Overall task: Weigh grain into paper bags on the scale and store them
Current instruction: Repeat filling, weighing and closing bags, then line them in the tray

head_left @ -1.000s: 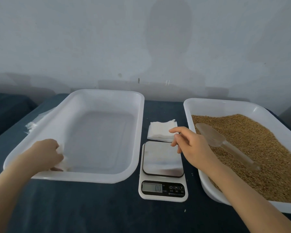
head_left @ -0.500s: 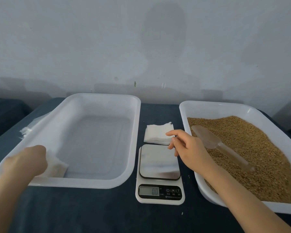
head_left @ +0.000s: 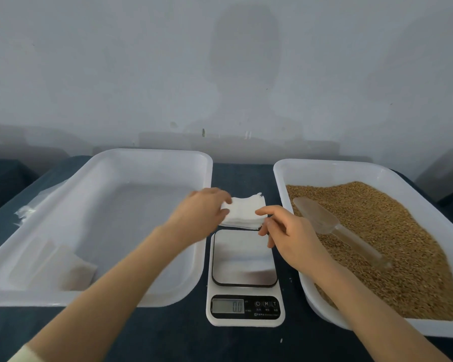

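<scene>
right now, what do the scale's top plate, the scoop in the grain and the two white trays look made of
Square scale platter: likely brushed steel, soft grey reflections. Clear scoop: translucent plastic, grain shows through. White rectangular left tray and right tray: probably glossy moulded plastic, rounded rims.

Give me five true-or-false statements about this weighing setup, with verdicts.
1. Nothing lies on the plate of the scale. True.
2. The right hand holds the scoop. False: the scoop lies on the grain in the right tray.
3. The left hand grips the stack of paper bags. True.
4. The left tray is full of loose grain. False: no loose grain there; a bag lies in its near left corner.
5. The display reads zero. True.
</scene>
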The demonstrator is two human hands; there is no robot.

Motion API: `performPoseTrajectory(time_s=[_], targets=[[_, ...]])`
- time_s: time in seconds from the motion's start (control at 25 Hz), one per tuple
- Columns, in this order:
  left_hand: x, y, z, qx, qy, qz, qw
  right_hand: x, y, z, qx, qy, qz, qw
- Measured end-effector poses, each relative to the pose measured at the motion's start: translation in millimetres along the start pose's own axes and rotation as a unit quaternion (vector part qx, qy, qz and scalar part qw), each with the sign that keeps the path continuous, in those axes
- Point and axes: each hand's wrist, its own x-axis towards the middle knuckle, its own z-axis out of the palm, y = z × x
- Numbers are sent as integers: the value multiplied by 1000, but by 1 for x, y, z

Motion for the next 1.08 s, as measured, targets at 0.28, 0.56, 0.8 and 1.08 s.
performPoseTrajectory(time_s=[0.28,0.56,0.8,1.08], targets=[[88,30,72,150,-214,-16,965,1,-1,-3,18,5,17,1000],[96,21,79,183,-198,0,963,2,-1,-1,21,-2,14,1000],[86,15,52,-14,-121,-76,990,3,-1,-1,13,3,14,1000],[10,1,18,-275,-70,-59,957,3,-8,-2,8,69,8,998]])
